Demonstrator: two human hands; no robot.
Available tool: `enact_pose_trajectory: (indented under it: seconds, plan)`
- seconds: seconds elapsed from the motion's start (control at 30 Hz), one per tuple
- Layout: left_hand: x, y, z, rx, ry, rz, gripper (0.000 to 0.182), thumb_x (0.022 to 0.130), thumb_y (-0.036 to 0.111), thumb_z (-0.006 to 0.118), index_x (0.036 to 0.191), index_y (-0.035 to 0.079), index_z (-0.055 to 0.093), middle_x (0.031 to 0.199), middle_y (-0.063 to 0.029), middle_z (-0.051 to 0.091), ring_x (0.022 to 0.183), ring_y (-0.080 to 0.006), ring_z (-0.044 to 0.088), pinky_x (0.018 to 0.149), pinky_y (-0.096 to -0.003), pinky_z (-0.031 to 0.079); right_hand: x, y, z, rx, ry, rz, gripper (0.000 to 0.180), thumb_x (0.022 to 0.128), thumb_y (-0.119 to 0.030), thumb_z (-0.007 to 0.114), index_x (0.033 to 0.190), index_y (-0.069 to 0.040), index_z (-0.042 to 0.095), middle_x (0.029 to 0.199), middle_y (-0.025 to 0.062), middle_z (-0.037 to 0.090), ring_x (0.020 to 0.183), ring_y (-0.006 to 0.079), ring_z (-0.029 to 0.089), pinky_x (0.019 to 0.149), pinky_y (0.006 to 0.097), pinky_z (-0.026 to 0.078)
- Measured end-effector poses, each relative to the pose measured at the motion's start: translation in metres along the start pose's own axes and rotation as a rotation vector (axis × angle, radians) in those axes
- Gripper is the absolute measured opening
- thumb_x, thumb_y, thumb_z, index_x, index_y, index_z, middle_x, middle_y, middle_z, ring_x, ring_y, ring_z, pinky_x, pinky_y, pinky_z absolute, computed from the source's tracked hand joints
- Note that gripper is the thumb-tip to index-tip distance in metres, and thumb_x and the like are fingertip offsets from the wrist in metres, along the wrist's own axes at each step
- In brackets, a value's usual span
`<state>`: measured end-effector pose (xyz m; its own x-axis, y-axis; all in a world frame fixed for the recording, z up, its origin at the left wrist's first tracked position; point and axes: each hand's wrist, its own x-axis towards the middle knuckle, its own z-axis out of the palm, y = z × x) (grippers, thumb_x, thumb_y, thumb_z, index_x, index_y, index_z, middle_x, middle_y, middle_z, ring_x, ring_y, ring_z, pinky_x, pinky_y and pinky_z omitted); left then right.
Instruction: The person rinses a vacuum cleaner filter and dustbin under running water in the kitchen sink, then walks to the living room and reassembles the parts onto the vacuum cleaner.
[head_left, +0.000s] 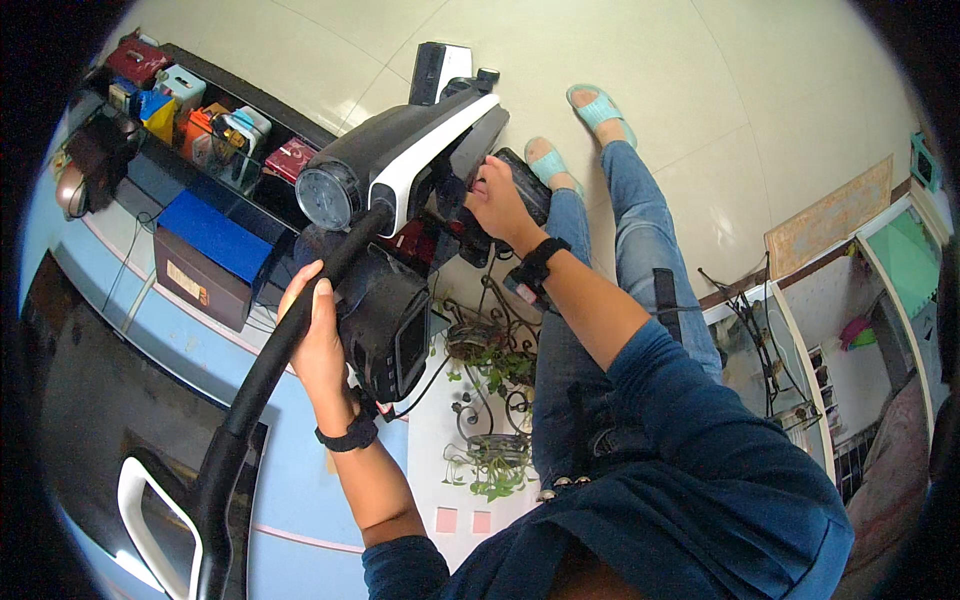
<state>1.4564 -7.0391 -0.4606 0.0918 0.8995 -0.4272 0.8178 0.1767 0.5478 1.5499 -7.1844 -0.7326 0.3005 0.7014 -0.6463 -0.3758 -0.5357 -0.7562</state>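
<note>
A black-and-white upright floor cleaner (420, 150) leans diagonally before me, with a clear round cap at one end of its body. My left hand (319, 337) is wrapped around its black pole (281, 330), thumb on top. The pole ends in a white loop handle (127, 495) at lower left. My right hand (499, 199) is at the side of the cleaner's body, fingers bent against a dark part. What lies under those fingers is hidden, so a grip cannot be made out. Black bands circle both wrists.
A dark cabinet top at left carries several boxes, including a blue-lidded box (214, 232). A large black screen (97, 360) stands along the left. Below the cleaner are a black device with a display (397, 330) and potted plants (499, 367). A glass-fronted cabinet (862, 330) is at right.
</note>
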Motion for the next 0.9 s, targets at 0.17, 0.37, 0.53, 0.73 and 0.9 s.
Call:
enact_pose_trajectory:
  seconds: [0.17,0.37,0.53,0.73,0.9]
  plan:
    - [0.0,-0.001,0.001,0.011,-0.014,-0.041,0.021,0.086,0.008,0.06,0.105,0.002,0.064,0.092,-0.0017,0.06,0.08,-0.0085,0.052,0.076,-0.022,0.043,0.019,-0.026,0.003,-0.252,-0.032,0.01,0.029,0.073,-0.013,0.07,0.087,0.002,0.049,0.117,0.0349,0.046,0.129,0.0481,0.028,0.098,0.0459,0.036]
    - [0.0,-0.002,-0.001,-0.036,-0.028,-0.073,0.021,0.086,0.01,0.06,0.105,0.002,0.064,0.091,-0.0019,0.059,0.08,-0.0087,0.052,0.076,-0.0218,0.042,0.027,-0.022,-0.008,-0.125,-0.04,-0.074,0.028,0.072,-0.013,0.072,0.087,0.002,0.053,0.107,0.0245,0.053,0.113,0.0387,0.045,0.098,0.04,0.038]
    - [0.001,-0.004,0.001,0.014,-0.008,-0.021,0.021,0.085,0.009,0.061,0.104,0.001,0.064,0.092,-0.0032,0.059,0.081,-0.0095,0.053,0.076,-0.0228,0.042,0.024,-0.009,-0.016,0.198,-0.171,-0.102,0.02,0.072,-0.01,0.071,0.085,-0.002,0.057,0.082,0.0053,0.051,0.08,0.0193,0.05,0.091,0.0336,0.041]
    - [-0.002,-0.004,0.0,0.007,-0.024,-0.048,0.02,0.085,0.006,0.06,0.103,0.002,0.064,0.094,-0.0045,0.058,0.083,-0.0112,0.054,0.079,-0.0243,0.043,0.026,-0.021,-0.013,-0.158,-0.141,-0.082,0.03,0.074,-0.015,0.072,0.094,0.0,0.055,0.113,0.0242,0.05,0.08,0.0255,0.06,0.085,0.0363,0.046]
    - [-0.002,-0.008,-0.001,-0.031,-0.005,-0.134,0.02,0.085,0.006,0.059,0.104,0.0,0.064,0.098,-0.0047,0.06,0.087,-0.0115,0.054,0.083,-0.0246,0.042,0.018,-0.029,-0.007,-0.175,-0.085,-0.077,0.035,0.076,-0.015,0.071,0.098,0.003,0.05,0.117,0.0281,0.043,0.095,0.0297,0.052,0.086,0.0354,0.043]
